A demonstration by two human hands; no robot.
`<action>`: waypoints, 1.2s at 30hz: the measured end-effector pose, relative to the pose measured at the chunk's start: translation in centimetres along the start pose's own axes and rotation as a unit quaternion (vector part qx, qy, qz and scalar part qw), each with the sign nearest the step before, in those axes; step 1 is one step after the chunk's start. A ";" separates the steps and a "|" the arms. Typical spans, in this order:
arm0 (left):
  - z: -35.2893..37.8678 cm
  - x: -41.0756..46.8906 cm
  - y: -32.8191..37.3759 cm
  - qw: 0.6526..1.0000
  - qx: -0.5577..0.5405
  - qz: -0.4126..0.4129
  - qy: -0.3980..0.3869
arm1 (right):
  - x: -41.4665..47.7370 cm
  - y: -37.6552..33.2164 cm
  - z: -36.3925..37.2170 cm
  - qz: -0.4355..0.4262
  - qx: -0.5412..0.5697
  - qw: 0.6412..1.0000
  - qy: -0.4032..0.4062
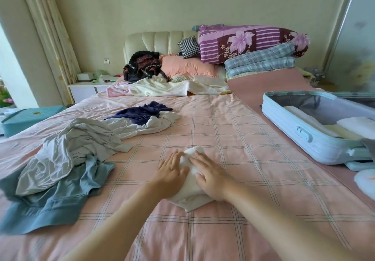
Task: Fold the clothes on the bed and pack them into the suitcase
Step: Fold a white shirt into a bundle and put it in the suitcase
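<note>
Head view showed our left hand and right hand laid flat on the white garment, fingers straight and slightly spread, pressing it onto the bed near the foot edge. The garment was a narrow folded bundle, with its long axis running from us toward the headboard. The open suitcase lay at the bed's right edge, well apart from the bundle and to its right, so our right hand was the nearer one for the carry. Unfolded clothes waited toward the left edge: a grey-and-blue heap and a navy-and-white one. The only legible writing was on a strap of the black bag at the head of the bed. We read it as "MANWEIS", with the rest hidden.
</note>
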State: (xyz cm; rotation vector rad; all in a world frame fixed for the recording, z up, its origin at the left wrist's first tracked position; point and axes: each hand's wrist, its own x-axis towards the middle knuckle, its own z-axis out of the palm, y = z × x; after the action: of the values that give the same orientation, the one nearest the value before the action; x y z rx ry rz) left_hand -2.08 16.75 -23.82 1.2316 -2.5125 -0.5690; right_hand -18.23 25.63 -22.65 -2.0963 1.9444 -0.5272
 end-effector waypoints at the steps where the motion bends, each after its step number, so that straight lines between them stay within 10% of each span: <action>1: 0.2 -0.2 -0.1 1.000 0.007 0.008 0.009 | -0.1 0.4 0.4 -0.004 -0.028 0.999 -0.015; 11: -0.4 -3.0 -1.6 0.978 0.104 0.166 0.068 | -1.7 -0.2 -0.1 -0.172 -0.138 0.970 0.106; 16: -1.0 -4.6 -2.1 0.985 0.056 0.160 -0.019 | -2.9 -1.0 -1.0 -0.102 -0.260 0.958 -0.063; 23: -1.8 -4.8 -0.8 0.981 0.088 0.159 -0.059 | -2.5 -0.4 0.0 -0.113 -0.258 0.959 0.043; 32: -1.5 -3.0 2.4 0.944 0.029 0.289 0.154 | -4.7 2.4 -5.8 -0.069 0.012 0.989 0.131; 36: -1.1 -1.5 5.7 0.935 0.034 0.296 0.193 | -7.0 4.6 -7.0 -0.025 -0.083 0.983 0.160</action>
State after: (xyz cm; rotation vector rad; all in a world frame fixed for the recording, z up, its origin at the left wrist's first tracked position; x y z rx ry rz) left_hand -4.69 20.90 -20.34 0.4778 -2.3880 -0.0786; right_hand -25.71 32.69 -18.90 -2.2842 2.1788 -0.7801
